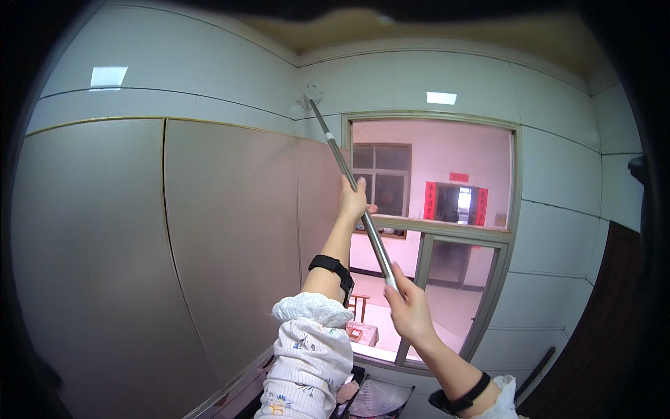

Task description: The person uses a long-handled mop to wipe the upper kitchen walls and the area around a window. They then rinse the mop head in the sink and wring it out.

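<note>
A long metal telescopic pole [376, 233] slants up and to the left in front of me. My left hand [354, 201] grips it near its middle, thumb along the shaft. Lower down, my right hand [411, 309] is closed around the pole's bottom end. At the top, a pale cloth-like head [313, 95] is against or very near the white wall panels [361, 84], close to the corner above the window. The picture does not settle whether it touches the wall. Black bands circle both of my forearms.
A framed window [429, 226] faces me, with a pink-lit room beyond. Tall grey-brown panels [230, 220] line the left side. Below lies a fan-shaped translucent cover [381, 397] beside a pinkish cloth [347, 391]. A dark brown panel [586, 335] stands at right.
</note>
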Available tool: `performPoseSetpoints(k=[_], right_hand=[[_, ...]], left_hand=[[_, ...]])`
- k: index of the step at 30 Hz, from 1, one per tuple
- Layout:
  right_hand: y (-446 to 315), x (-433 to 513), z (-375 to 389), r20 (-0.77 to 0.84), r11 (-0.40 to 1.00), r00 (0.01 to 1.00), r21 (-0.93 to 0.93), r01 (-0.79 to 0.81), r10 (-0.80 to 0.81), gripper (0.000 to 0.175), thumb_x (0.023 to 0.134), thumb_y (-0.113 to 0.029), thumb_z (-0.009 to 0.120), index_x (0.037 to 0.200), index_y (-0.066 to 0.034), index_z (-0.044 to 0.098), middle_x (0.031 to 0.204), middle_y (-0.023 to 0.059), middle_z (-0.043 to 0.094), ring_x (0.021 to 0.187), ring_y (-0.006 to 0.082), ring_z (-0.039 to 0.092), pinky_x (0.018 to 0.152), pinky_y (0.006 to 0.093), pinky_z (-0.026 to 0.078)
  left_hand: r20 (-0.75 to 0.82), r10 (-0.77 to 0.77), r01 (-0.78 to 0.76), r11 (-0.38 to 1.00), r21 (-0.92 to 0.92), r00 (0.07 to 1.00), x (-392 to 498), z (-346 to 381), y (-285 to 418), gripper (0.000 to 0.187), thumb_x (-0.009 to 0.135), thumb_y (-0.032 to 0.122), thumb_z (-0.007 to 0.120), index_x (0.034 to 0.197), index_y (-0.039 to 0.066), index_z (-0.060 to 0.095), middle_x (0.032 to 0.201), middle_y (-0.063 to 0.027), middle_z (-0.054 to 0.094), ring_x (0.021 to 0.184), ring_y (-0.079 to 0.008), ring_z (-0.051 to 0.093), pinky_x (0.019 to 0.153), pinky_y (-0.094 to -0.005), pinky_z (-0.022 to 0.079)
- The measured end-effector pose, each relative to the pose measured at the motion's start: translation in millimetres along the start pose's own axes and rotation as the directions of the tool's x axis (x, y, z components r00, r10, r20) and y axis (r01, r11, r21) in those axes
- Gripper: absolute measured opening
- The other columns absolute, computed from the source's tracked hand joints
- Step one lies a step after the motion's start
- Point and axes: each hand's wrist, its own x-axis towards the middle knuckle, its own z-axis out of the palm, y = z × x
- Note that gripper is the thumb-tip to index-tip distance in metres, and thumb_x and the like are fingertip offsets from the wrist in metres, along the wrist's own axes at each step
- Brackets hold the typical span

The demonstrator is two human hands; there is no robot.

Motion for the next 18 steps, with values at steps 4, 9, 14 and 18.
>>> performPoseSetpoints(k=[4,9,14,18], right_hand=[[-7,36,39,-0.039,0.994,0.994,-0.013,0.104,-0.105,0.051,0.089,-0.008,0.052,0.137,0.0046,0.039,0.089,0.0260,0.062,0.081,0.0291,0.063,0.075,0.0359,0.047],[-14,77,24,-0.078,0.930,0.995,-0.366,0.023,-0.055,0.051,0.086,-0.008,0.056,0.136,-0.0042,0.045,0.088,0.0262,0.062,0.084,0.0378,0.063,0.075,0.0404,0.047],[-6,116,-12,-0.128,0.879,0.985,-0.476,0.039,-0.113,0.048,0.088,-0.013,0.056,0.135,-0.0103,0.047,0.093,0.0245,0.064,0.089,0.0383,0.063,0.077,0.0422,0.048],[18,99,-23,-0.124,0.875,0.987,-0.482,0.033,-0.106,0.049,0.090,-0.018,0.055,0.138,-0.0173,0.045,0.085,0.0243,0.064,0.081,0.0412,0.064,0.073,0.0479,0.048]], left_hand=[[-0.047,-0.047,0.045,0.998,-0.048,0.998,-1,-26,11,0.070,0.097,0.028,0.049,0.147,0.007,0.005,0.094,-0.0118,0.055,0.065,-0.0194,0.066,0.051,-0.0288,0.056],[0.097,0.065,-0.066,0.998,-0.001,0.993,-3,-15,3,0.058,0.096,0.021,0.052,0.142,0.002,0.023,0.093,-0.0082,0.056,0.074,-0.0162,0.063,0.063,-0.0315,0.056],[0.069,0.132,-0.121,0.982,-0.142,0.989,36,32,3,0.070,0.093,0.014,0.051,0.147,-0.002,0.009,0.086,-0.0137,0.063,0.058,-0.0204,0.065,0.050,-0.0319,0.054],[0.008,0.151,-0.151,0.988,-0.016,0.988,17,51,-22,0.068,0.088,0.010,0.052,0.144,-0.004,0.017,0.073,-0.0111,0.063,0.059,-0.0218,0.067,0.049,-0.0332,0.054]])
